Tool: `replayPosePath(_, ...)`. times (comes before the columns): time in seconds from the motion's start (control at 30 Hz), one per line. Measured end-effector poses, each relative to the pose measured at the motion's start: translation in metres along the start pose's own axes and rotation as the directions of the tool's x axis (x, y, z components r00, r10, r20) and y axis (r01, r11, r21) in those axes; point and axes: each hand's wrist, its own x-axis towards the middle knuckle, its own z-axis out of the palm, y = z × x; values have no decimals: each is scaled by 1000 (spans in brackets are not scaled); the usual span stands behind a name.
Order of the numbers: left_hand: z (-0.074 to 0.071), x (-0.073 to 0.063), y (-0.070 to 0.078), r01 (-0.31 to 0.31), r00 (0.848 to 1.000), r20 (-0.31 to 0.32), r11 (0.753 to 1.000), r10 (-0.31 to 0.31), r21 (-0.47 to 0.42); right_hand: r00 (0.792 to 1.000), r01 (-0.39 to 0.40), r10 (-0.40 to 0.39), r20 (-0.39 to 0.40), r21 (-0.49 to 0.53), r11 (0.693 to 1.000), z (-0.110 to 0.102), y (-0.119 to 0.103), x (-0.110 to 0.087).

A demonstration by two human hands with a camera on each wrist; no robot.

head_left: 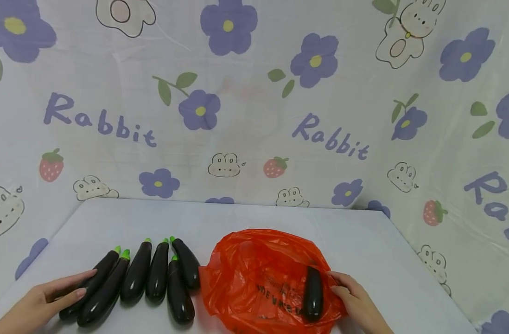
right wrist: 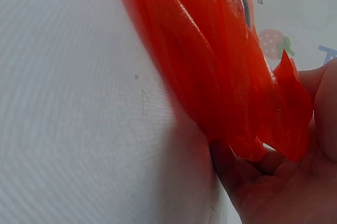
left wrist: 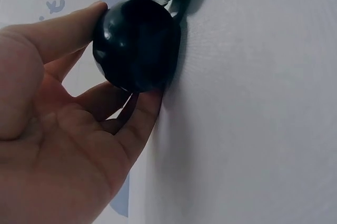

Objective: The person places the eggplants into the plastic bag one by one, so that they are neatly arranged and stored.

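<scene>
My left hand (head_left: 50, 297) is at the far left of a row of eggplants, its thumb and fingers round the outermost eggplant (head_left: 100, 273). In the left wrist view the rounded end of that eggplant (left wrist: 138, 45) sits between thumb and fingers, close to the white surface. To the right lies a spread-out red plastic bag (head_left: 246, 278). My right hand (head_left: 359, 299) pinches its right edge; the right wrist view shows the bunched red film (right wrist: 287, 113) between thumb and fingers. One dark eggplant (head_left: 313, 294) lies on the bag near that hand.
Several more glossy black eggplants with green stems, such as the one beside the bag (head_left: 187, 264), lie between the left hand and the bag. The white table (head_left: 354, 236) ends at a curtain (head_left: 246, 139) printed with flowers and rabbits.
</scene>
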Motion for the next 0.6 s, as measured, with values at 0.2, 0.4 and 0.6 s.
replayPosePath(0.2,2,-1,1,-26,1000,1,1000,26,-17,999,-34,34,6,35,999,0,0,0)
replayPosePath(0.4,2,0,1,-2,999,32,998,4,-61,1000,-20,20,6,46,999,-1,2,0)
replayPosePath(0.6,0,3,4,21,999,51,997,-17,-76,1000,-8,7,3,38,999,0,1,1)
